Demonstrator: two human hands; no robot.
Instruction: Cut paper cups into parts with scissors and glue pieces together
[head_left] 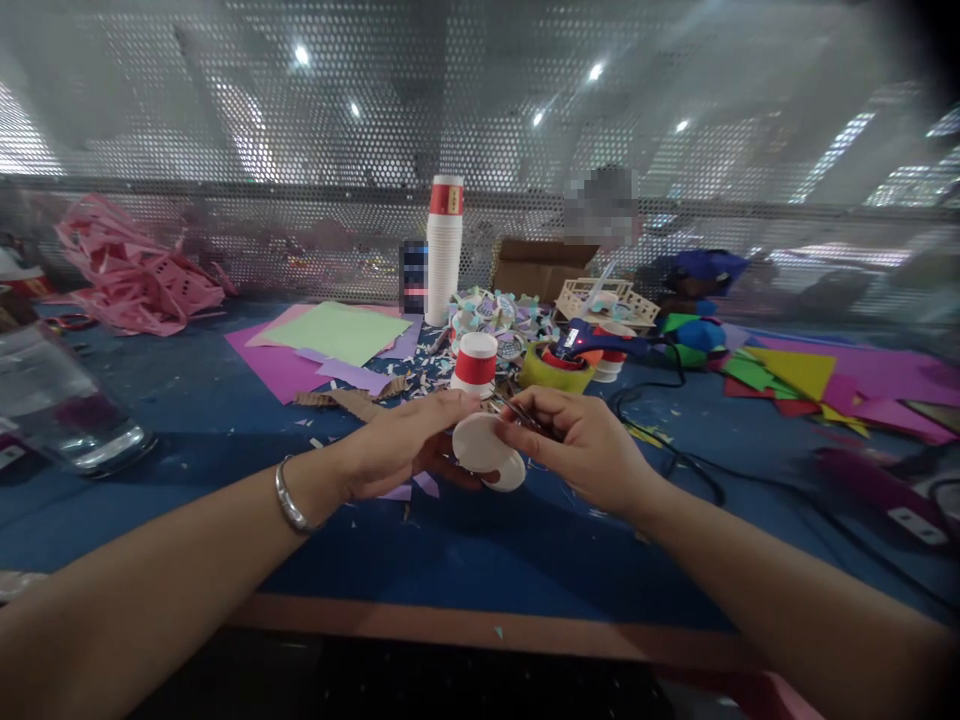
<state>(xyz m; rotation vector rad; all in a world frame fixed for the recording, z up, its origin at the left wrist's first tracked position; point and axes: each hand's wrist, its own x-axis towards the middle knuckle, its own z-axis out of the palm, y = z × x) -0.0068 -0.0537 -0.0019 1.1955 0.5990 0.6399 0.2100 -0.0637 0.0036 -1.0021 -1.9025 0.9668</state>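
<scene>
Discs (pixel 475 442), two, white, overlapping, face six o'clock above the worktop (pixel 480 570), the pair's long axis running ten to four. Left hand's (pixel 401 440) fingers clamp them; right hand's (pixel 604 450) pinch one slim dark tool (pixel 531 416), aimed at ten. Beyond, toward twelve: one paper cup (pixel 477 365), one cup stack (pixel 445 265).

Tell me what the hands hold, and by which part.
The left hand holds white round pieces near their edges; the right hand grips a slim metal tool, exactly where is unclear.

Dim overall — small white lights (pixel 301 55) glare up top — with smeared sides, a black upper-right corner.
</scene>
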